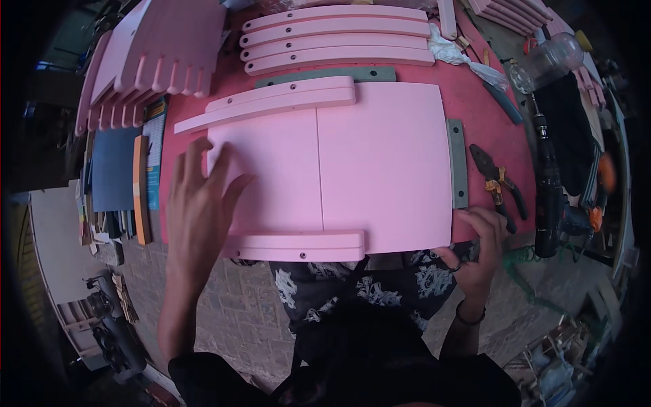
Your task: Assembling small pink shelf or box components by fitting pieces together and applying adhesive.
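My left hand open over this smooth flat pink panel, right hand by its corner, grip unclear tbh

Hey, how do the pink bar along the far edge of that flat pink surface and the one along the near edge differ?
The far pink bar slants, its left end lower in the picture, while the near pink bar lies almost level. The far pink bar's dark holes show along its upper side; the near pink bar's clearest hole is on its lower side. Both are long, narrow and pink.
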Motion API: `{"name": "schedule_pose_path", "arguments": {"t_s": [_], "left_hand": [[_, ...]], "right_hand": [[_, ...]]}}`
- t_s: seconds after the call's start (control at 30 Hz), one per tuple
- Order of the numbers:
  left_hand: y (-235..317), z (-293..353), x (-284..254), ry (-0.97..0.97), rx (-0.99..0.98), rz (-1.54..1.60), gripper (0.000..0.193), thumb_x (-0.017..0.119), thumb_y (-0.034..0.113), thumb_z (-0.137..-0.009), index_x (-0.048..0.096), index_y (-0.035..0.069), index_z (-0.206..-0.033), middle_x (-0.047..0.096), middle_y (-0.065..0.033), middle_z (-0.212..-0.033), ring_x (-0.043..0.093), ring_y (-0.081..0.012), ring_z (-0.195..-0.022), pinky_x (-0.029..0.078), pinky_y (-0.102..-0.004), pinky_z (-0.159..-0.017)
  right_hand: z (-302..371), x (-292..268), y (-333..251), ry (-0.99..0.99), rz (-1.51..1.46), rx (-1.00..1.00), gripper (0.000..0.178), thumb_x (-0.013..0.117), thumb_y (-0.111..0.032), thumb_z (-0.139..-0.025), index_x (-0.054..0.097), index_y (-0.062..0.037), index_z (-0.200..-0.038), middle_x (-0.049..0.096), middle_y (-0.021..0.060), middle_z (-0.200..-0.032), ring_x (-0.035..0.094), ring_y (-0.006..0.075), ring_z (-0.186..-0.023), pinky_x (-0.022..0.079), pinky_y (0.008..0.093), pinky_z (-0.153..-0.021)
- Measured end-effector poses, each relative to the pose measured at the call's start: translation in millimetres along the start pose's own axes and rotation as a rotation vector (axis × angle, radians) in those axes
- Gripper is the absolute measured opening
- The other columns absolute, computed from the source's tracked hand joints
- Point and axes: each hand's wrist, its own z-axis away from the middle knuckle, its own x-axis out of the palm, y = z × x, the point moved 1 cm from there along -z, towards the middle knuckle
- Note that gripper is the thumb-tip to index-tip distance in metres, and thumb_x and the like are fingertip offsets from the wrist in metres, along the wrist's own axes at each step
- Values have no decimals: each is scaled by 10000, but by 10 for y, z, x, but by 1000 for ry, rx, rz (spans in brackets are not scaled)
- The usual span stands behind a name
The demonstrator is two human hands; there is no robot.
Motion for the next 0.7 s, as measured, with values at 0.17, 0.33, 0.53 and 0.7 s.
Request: {"name": "schedule_pose_path", "arguments": {"t_s": [0.17, 0.33, 0.53, 0.7], "left_hand": [[222, -46, -43, -201, 394, 380, 476, 547, -79, -800, 639, 38, -1252, 541, -98, -1423, 486, -332, -1336, 449, -425, -1085], [267, -95, -48, -236, 434, 360, 490, 501, -123, -767, 641, -7, -1223, 571, -90, -1390, 519, -325, -1306, 480, -406, -1064], [323, -117, 1, -220, 414, 408, 505, 489, -148, -747, 624, -45, -1223, 542, -123, -1414, 485, -343, -1331, 456, -429, -1086], [305, -28, 65, -171, 393, 486, 570, 497, -137, -752, 578, -25, -1305, 499, -142, -1454, 422, -375, -1373, 357, -469, -1153]], "right_hand": [[4, 119, -53, 44, -28, -1, 592, 867, -356, -652, 657, -87, -1135, 636, 59, -1100, 557, 283, -1039, 406, 415, -919], [-11, 106, -31, 50, -21, -20, 565, 857, -344, -675, 662, -87, -1138, 640, 54, -1108, 559, 278, -1036, 403, 412, -917], [-53, 105, -15, 52, 19, -89, 524, 844, -347, -697, 674, -79, -1114, 644, 52, -1084, 558, 271, -1005, 406, 406, -896], [-54, 103, -36, 64, 30, -86, 538, 842, -355, -693, 674, -84, -1126, 637, 53, -1093, 551, 277, -1019, 400, 408, -906]]}}
